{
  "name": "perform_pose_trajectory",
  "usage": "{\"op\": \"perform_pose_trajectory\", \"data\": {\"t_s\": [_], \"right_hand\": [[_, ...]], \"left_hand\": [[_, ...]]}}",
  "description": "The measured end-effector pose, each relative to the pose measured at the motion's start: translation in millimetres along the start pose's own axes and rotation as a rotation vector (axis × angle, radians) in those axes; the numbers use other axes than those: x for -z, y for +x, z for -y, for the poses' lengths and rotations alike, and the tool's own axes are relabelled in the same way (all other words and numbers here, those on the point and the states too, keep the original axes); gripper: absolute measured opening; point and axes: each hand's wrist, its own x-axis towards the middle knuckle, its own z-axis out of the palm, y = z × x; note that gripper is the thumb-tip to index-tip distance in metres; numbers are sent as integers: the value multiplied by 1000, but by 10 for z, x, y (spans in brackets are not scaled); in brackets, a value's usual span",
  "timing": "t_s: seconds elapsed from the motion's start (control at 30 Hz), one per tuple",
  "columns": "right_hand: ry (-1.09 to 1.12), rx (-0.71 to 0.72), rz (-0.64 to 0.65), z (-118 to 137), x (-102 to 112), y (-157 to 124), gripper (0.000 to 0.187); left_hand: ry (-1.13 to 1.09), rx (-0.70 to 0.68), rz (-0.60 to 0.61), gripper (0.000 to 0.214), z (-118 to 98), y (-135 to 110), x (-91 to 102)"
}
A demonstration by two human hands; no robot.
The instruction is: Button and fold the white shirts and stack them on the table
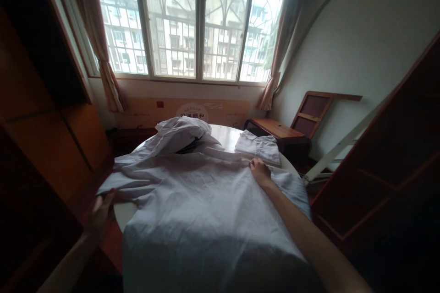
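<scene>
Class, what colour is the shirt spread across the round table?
The shirt looks white, greyish where shaded; the head view shows it best.

One spread garment, one cloth heap at eleven o'clock, one folded bundle at one and four windowpanes at twelve are counted.

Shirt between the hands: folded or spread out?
Spread out: the shirt lies broad across the table, near end draping over its edge, a sleeve reaching to the left hand.
</scene>
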Motion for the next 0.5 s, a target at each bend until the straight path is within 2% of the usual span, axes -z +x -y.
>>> {"op": "perform_pose_trajectory", "data": {"t_s": [0.07,0.1,0.2,0.27,0.3,0.33,0.43,0.47,0.5], "right_hand": [[1,8,-9,-13,-11,0,23],[0,14,-14,-18,-14,-3,23],[0,22,-25,-17,-9,-21,22],[1,20,-30,-4,1,-34,22],[4,19,-32,4,5,-38,22],[7,20,-35,13,7,-39,22],[26,16,-45,30,11,-32,20],[41,7,-50,25,17,-30,20],[79,8,-48,12,30,-31,22]], "left_hand": [[-252,79,-214,56,-266,77,51],[-308,44,-263,54,-433,106,83],[-313,-220,-438,53,-980,137,117],[-162,-333,-543,52,-1288,115,38],[-43,-402,-500,45,-1401,97,-34],[80,-509,-374,41,-1483,77,-123],[348,-921,231,43,-1535,20,-413],[386,-1033,379,45,-1498,9,-490],[407,-1109,462,47,-1443,2,-547]]}}
